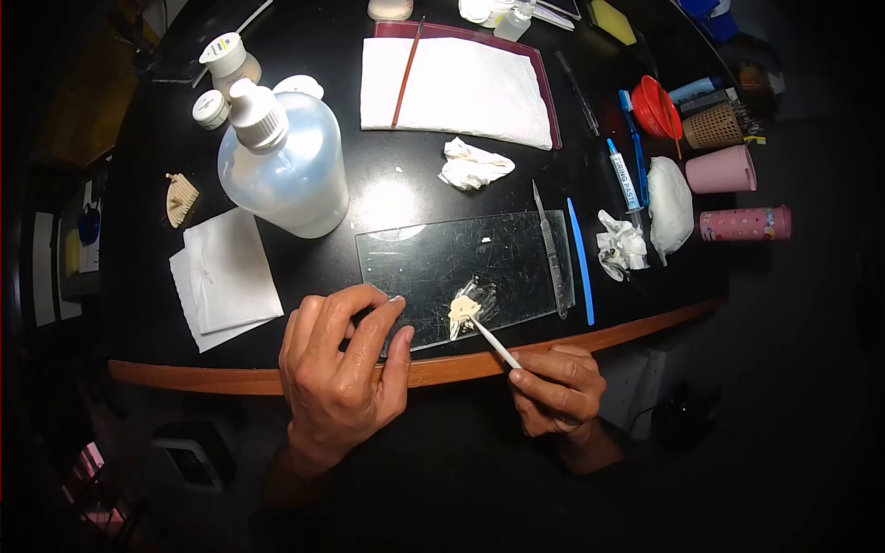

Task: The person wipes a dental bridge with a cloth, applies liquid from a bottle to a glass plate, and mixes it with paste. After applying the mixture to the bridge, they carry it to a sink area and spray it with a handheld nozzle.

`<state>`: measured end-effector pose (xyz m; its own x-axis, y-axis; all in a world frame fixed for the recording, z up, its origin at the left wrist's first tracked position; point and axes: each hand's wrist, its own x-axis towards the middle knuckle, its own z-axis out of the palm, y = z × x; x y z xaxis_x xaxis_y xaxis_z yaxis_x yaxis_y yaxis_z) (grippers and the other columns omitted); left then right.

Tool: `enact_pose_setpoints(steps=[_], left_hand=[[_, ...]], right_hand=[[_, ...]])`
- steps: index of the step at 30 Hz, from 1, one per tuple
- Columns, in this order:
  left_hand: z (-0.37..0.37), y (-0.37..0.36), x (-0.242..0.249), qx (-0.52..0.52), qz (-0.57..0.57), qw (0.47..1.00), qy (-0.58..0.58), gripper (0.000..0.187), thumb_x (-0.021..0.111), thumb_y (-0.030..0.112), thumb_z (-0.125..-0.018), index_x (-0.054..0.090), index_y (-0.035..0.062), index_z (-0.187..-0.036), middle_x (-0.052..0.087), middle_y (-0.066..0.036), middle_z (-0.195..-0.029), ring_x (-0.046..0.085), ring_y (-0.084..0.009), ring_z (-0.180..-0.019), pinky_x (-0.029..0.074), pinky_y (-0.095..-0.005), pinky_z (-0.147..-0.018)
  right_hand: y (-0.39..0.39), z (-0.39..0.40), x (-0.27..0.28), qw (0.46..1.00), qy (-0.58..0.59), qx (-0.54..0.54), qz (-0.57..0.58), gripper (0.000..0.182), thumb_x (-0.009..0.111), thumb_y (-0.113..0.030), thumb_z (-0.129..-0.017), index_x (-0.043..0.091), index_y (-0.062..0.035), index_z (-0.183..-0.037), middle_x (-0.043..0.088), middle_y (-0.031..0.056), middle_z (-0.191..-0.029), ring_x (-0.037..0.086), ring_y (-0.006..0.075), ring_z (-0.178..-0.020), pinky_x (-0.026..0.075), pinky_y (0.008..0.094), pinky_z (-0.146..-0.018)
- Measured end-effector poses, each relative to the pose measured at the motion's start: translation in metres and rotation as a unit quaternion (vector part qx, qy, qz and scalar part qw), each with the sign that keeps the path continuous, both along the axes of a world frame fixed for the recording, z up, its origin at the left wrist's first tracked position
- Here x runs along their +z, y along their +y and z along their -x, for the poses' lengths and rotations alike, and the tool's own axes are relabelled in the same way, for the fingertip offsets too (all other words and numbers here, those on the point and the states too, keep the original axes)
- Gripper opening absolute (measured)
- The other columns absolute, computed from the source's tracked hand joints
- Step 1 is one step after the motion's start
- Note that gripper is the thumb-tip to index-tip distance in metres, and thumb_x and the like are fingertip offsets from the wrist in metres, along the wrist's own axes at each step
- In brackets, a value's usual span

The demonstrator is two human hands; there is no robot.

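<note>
My right hand (557, 387) pinches a slim white mixing stick (495, 343), its tip in a small mound of cream-coloured paste (463, 310). The paste lies near the front edge of a scratched glass slab (415, 267), with a wet smear around it. Beside the slab's front left corner, my left hand (346, 364) is loosely curled, thumb and index finger apart, with nothing visible between them. A craft knife (549, 253) rests along the slab's right side. Just past it lies a blue plastic spatula (580, 263). A tiny white crumb (486, 240) sits on the slab.
A large bottle (295, 170) stands behind my left hand, near folded white tissue (230, 276) and small jars (221, 57). A red brush (408, 74) lies on a paper towel (479, 88) at the back. Right: a syringe (624, 175), crumpled tissue (622, 244), pink cup (721, 170).
</note>
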<state>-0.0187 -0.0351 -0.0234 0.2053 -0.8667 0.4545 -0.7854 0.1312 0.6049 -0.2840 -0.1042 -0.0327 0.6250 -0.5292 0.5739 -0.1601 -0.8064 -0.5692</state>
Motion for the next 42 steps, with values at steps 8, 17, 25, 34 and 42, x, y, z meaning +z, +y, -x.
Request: enact_pose_setpoints(steps=[8, 17, 25, 34, 42], left_hand=[[0.0, 0.001, 0.0, 0.0, -0.002, 1.0, 0.0, 0.026, 0.085, 0.007, -0.076, 0.079, 0.0029, -0.101, 0.07, -0.004, -0.101, 0.054, -0.0172, -0.072, 0.042, -0.0335, -0.064], [0.0, 0.001, 0.0, 0.002, 0.003, 1.0, 0.0, 0.026, 0.085, 0.007, -0.076, 0.079, 0.0036, -0.102, 0.068, -0.003, -0.101, 0.054, -0.0185, -0.072, 0.042, -0.0337, -0.065], [0.0, 0.003, 0.004, -0.002, -0.018, 1.0, 0.01, 0.029, 0.083, 0.0, -0.073, 0.077, 0.0014, -0.101, 0.069, -0.009, -0.101, 0.06, -0.0247, -0.081, 0.048, -0.0349, -0.069], [0.003, 0.003, 0.003, -0.002, -0.004, 1.0, 0.009, 0.025, 0.081, 0.001, -0.078, 0.075, -0.0001, -0.102, 0.068, -0.011, -0.102, 0.061, -0.0274, -0.084, 0.049, -0.0381, -0.074], [0.003, 0.005, 0.002, 0.0, 0.03, 1.0, 0.004, 0.024, 0.081, 0.002, -0.077, 0.077, 0.0018, -0.1, 0.069, -0.009, -0.101, 0.061, -0.0247, -0.082, 0.049, -0.0352, -0.069]], right_hand=[[-0.002, -0.006, 0.0, 1.0, 0.003, -0.011, 0.014, 0.028, 0.082, 0.0, -0.073, 0.08, -0.0031, -0.101, 0.079, 0.0156, -0.099, 0.078, 0.0212, -0.077, 0.062, 0.0284, -0.059], [0.0, -0.005, 0.001, 1.0, -0.007, -0.022, 0.009, 0.025, 0.081, 0.002, -0.073, 0.08, -0.0012, -0.098, 0.078, 0.0161, -0.096, 0.079, 0.0236, -0.079, 0.064, 0.0304, -0.062], [-0.001, -0.007, 0.003, 1.0, -0.012, -0.026, 0.008, 0.022, 0.08, 0.003, -0.075, 0.08, -0.0004, -0.096, 0.077, 0.0154, -0.093, 0.08, 0.0247, -0.081, 0.066, 0.0324, -0.066], [0.004, -0.002, 0.008, 0.997, -0.06, -0.037, -0.009, 0.024, 0.076, 0.008, -0.079, 0.077, -0.001, -0.102, 0.075, 0.0158, -0.098, 0.079, 0.0258, -0.083, 0.064, 0.0315, -0.067], [-0.035, 0.048, 0.017, 0.971, -0.06, -0.202, 0.113, 0.021, 0.051, -0.005, -0.108, 0.059, 0.0005, -0.126, 0.072, 0.0251, -0.11, 0.068, 0.0216, -0.085, 0.054, 0.0277, -0.067]])
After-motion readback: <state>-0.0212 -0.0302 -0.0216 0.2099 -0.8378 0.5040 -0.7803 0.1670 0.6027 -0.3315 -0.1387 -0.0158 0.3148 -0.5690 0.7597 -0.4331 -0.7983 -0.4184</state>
